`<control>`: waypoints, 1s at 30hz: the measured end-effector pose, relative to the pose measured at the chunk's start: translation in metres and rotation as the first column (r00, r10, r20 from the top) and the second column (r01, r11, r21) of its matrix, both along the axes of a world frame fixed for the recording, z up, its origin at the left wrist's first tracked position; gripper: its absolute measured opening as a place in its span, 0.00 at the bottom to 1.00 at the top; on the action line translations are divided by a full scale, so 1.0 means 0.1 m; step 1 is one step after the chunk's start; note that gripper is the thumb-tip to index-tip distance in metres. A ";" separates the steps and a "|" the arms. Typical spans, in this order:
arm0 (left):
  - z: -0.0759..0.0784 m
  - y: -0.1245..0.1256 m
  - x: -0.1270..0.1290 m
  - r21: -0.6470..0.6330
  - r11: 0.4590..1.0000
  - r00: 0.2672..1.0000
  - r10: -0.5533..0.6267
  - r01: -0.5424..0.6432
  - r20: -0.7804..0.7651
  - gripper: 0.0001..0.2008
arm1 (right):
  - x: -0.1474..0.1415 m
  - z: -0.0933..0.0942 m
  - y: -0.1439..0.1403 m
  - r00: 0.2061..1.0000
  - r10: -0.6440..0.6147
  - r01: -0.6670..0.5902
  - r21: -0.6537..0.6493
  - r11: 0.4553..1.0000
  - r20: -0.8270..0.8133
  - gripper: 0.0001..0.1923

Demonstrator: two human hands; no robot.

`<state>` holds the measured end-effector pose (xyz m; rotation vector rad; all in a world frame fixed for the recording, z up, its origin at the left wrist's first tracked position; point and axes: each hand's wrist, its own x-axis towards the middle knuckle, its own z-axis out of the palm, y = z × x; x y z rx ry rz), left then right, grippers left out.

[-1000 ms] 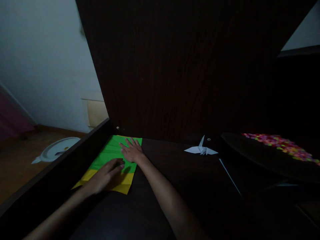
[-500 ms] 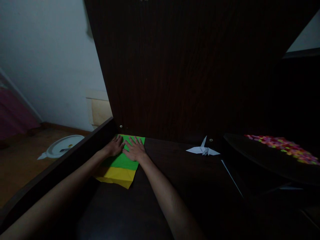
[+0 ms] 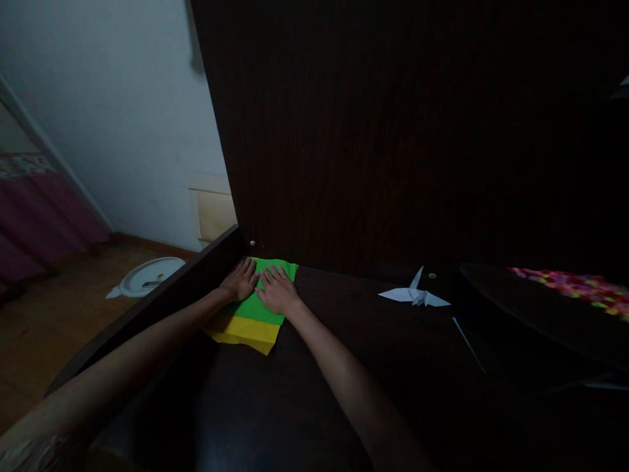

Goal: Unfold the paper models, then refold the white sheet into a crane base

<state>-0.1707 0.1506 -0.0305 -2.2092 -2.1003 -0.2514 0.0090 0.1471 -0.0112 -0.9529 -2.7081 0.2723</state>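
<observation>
a flattening or creasing step on folded paper appears to be in hand: the sheet has been brought to the far left corner of the dark desk (image 3: 304, 393) and is being pressed down there. nearest the camera, only the two bare forearms are seen, stretched out over the desk top. further out, a yellow sheet (image 3: 243, 330) is seen lying flat, with the green paper (image 3: 258, 307) laid over its far part so that only a yellow band shows at the near edge. the left hand (image 3: 240, 280) is laid palm down on the green paper's left side, fingers extended and nothing gripped; the right hand (image 3: 278, 292) is laid just beside it in the same way, open and flat, the two hands almost touching. the next move is judged to call for firm, even pressure run along the fold while the edges are kept aligned. to the right, well apart, a white paper crane (image 3: 414, 295) stands on the desk, and beyond everything a dark wooden back panel (image 3: 393, 131) rises.
</observation>
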 end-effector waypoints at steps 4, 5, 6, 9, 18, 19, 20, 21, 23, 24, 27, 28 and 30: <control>0.00 -0.02 0.00 0.008 1.000 1.000 0.005 -0.006 0.011 0.20 | 0.09 -0.04 -0.25 0.995 0.099 -0.099 0.007 0.995 0.007 0.33; 0.01 -0.02 0.00 0.005 1.000 1.000 0.003 -0.003 0.015 0.20 | 0.13 -0.04 -0.33 0.990 0.138 -0.138 0.003 0.990 0.002 0.33; 0.01 -0.03 0.00 0.002 1.000 1.000 0.002 -0.002 0.019 0.20 | 0.18 -0.04 -0.42 0.985 0.171 -0.171 -0.004 0.985 -0.011 0.34; 0.02 -0.03 0.00 -0.006 1.000 0.999 0.009 -0.009 0.036 0.22 | 0.32 -0.01 -0.67 0.972 0.235 -0.235 -0.073 0.969 -0.011 0.38; 0.16 -0.13 0.11 -0.002 1.000 0.998 0.010 -0.010 0.059 0.26 | 0.44 0.03 -0.92 0.958 0.286 -0.280 -0.176 0.944 0.007 0.47; 0.20 -0.16 0.13 0.003 1.000 0.998 0.000 0.000 0.057 0.27 | 0.43 0.03 -0.91 0.959 0.285 -0.278 -0.177 0.944 0.010 0.47; 0.25 -0.18 0.15 0.010 1.000 0.998 -0.013 0.012 0.055 0.27 | 0.43 0.03 -0.91 0.959 0.285 -0.279 -0.177 0.944 0.010 0.47; 0.31 -0.20 0.17 0.015 1.000 0.998 -0.026 0.025 0.054 0.27 | 0.43 0.03 -0.90 0.958 0.286 -0.280 -0.176 0.944 0.009 0.47; 0.44 -0.27 0.21 0.013 0.998 0.997 -0.059 0.058 0.056 0.27 | 0.43 0.04 -0.89 0.956 0.294 -0.289 -0.168 0.943 0.004 0.47; 0.51 -0.32 0.22 0.002 0.997 0.995 -0.077 0.077 0.059 0.26 | 0.43 0.05 -0.89 0.954 0.299 -0.295 -0.159 0.942 0.002 0.46; 0.75 -0.60 0.23 -0.068 0.987 0.986 -0.142 0.148 0.086 0.25 | 0.44 0.09 -0.91 0.952 0.307 -0.305 -0.108 0.946 -0.001 0.42; 0.83 -0.73 0.23 -0.094 0.980 0.981 -0.167 0.176 0.099 0.26 | 0.44 0.11 -0.93 0.951 0.308 -0.307 -0.086 0.948 -0.002 0.40; 0.95 -1.05 0.22 -0.141 0.962 0.969 -0.215 0.232 0.125 0.25 | 0.45 0.14 -0.96 0.950 0.312 -0.312 -0.053 0.949 -0.002 0.38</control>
